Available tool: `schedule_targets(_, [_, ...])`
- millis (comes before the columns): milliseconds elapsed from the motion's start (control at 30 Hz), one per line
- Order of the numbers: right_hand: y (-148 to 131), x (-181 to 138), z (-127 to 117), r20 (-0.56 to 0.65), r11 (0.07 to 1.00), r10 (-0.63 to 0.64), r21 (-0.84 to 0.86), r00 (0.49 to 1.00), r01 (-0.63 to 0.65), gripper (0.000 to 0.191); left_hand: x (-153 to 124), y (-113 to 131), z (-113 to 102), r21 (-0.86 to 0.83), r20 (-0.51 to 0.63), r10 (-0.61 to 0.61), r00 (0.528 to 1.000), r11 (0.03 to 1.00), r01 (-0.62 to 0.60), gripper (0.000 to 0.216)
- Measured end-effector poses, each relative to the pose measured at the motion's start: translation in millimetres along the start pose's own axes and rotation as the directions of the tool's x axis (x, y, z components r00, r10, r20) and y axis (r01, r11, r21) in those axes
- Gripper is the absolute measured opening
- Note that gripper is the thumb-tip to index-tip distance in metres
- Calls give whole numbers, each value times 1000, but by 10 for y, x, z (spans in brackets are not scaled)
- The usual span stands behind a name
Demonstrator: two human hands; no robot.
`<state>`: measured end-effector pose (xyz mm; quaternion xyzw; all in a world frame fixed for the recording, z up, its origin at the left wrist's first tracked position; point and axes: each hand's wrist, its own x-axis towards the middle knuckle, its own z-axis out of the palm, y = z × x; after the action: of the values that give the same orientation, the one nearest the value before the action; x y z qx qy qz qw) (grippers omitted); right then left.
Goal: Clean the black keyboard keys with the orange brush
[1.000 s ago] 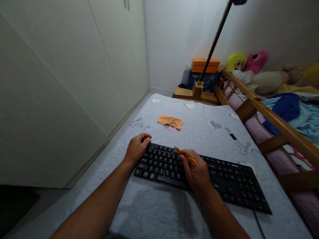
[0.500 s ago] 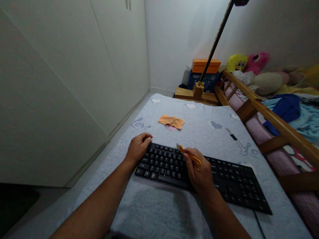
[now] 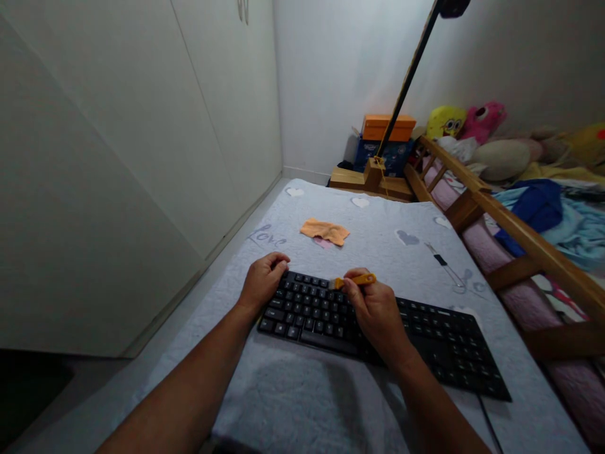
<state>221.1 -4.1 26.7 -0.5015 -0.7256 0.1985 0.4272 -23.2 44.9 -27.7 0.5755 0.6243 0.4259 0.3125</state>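
Observation:
A black keyboard (image 3: 435, 343) lies across a grey quilted mat (image 3: 368, 221) with heart prints. My left hand (image 3: 262, 284) rests curled on the keyboard's far left corner, fingers gripping its edge. My right hand (image 3: 375, 312) is closed on a small orange-handled brush (image 3: 355, 280), held nearly level, its pale bristle end touching the top row of keys near the keyboard's left half. The keyboard's cable leaves at the near right.
An orange cloth (image 3: 325, 231) lies further up the mat. A thin tool with a black band (image 3: 444, 265) lies at the right. A wooden bed rail (image 3: 501, 221) with plush toys runs along the right; white wardrobe doors (image 3: 142, 126) stand left. Boxes (image 3: 388, 127) sit at the far end.
My right hand has turned the brush from pointing up and away to nearly level and shifted it slightly towards the keyboard's top row. My left hand has stayed on the corner.

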Motion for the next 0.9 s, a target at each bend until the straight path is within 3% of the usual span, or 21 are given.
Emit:
schedule_targets(367, [29, -85, 76, -86, 1000, -9, -12, 996, 8, 19, 10, -18, 6, -21, 15, -6, 1000, 1000, 6, 27])
schedule_targets(900, [81, -126, 116, -82, 998, -45, -39, 996, 42, 19, 12, 1, 2, 2, 9, 1, 1000, 1000, -1, 28])
